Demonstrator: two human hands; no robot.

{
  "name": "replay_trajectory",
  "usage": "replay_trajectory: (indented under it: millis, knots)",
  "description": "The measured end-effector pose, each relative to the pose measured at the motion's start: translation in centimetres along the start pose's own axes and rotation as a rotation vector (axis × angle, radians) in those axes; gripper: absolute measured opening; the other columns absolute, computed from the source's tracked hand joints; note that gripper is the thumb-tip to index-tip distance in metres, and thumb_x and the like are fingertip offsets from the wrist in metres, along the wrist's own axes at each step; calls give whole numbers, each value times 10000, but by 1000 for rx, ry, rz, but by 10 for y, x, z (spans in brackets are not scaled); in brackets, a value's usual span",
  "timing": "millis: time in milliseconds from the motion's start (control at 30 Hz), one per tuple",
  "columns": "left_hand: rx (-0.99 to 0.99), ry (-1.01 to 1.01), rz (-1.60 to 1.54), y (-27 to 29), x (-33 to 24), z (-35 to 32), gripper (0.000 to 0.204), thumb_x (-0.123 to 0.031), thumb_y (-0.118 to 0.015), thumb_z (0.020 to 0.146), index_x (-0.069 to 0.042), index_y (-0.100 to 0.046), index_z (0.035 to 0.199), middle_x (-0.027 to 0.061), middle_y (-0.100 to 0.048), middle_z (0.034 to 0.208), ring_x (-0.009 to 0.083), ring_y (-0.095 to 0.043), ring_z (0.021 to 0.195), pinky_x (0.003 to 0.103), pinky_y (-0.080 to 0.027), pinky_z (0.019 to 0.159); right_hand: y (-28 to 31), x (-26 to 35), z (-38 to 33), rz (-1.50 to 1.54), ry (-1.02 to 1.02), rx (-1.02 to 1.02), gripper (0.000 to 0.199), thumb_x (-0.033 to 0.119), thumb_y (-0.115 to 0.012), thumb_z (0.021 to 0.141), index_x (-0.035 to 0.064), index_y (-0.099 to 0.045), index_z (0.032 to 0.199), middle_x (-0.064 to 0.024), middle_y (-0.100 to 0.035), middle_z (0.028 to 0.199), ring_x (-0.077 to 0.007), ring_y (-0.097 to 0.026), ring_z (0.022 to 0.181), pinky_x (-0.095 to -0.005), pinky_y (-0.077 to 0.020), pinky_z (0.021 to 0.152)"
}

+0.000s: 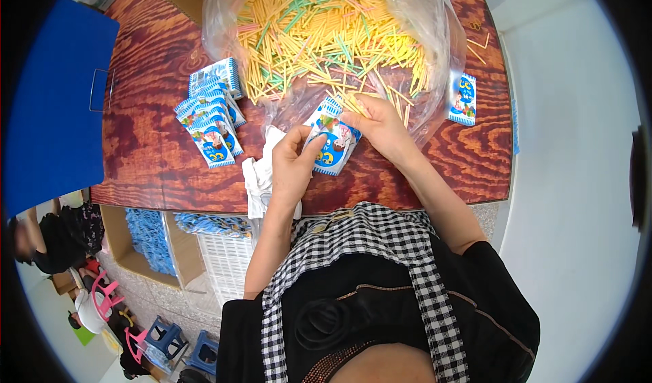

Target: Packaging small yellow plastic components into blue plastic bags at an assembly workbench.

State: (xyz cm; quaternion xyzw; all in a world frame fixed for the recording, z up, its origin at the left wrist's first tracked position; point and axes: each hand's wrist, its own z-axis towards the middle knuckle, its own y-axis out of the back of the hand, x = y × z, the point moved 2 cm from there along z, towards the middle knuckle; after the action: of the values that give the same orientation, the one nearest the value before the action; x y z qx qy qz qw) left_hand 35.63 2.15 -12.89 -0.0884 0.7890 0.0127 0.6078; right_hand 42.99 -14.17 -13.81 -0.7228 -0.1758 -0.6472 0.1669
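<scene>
My left hand (292,164) is closed on the lower left side of a small blue-and-white packet (329,159) with a cartoon print. My right hand (386,130) pinches several thin yellow sticks (353,104) at the packet's upper right; its thumb lies by the packet's top. Whether the stick ends are inside the packet I cannot tell. Just beyond both hands spreads a big heap of thin sticks (326,33), mostly yellow with some green and pink, on a clear plastic bag (445,43). A white crumpled cloth (258,182) lies beside my left wrist.
Several similar packets (212,121) lie overlapping on the left of the red wood-grain table (149,145). One more packet (463,101) and a few loose sticks (477,48) lie at the right. Below stand a cardboard box (125,250) and a white crate (229,260), both holding blue wrappers.
</scene>
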Motion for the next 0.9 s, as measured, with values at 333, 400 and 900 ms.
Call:
replay_trajectory:
  millis: [333,400,900]
  knots:
    - [52,-197,-246,9,-29,2,162,-116,-497,968,-5,-610,1004,109,-623,1154,122,-599,970,229,-457,804,1,11,-12,530,-329,185,161,211,-595,930,53,-585,907,25,-495,648,-94,-475,564,-216,-349,500]
    - [267,-343,81,-5,-39,5,152,-105,-501,955,14,-592,979,156,-517,1342,191,-547,1145,296,-429,920,-7,6,-17,555,-372,211,162,181,-594,916,37,-598,987,-21,-601,785,-115,-580,680,-231,-446,566]
    - [22,-193,-181,23,-2,-6,108,-56,-582,916,17,-632,978,71,-638,1061,98,-592,920,220,-449,789,-9,14,-18,334,-87,223,190,213,-555,966,33,-592,1010,15,-529,742,-46,-467,613,-182,-369,512]
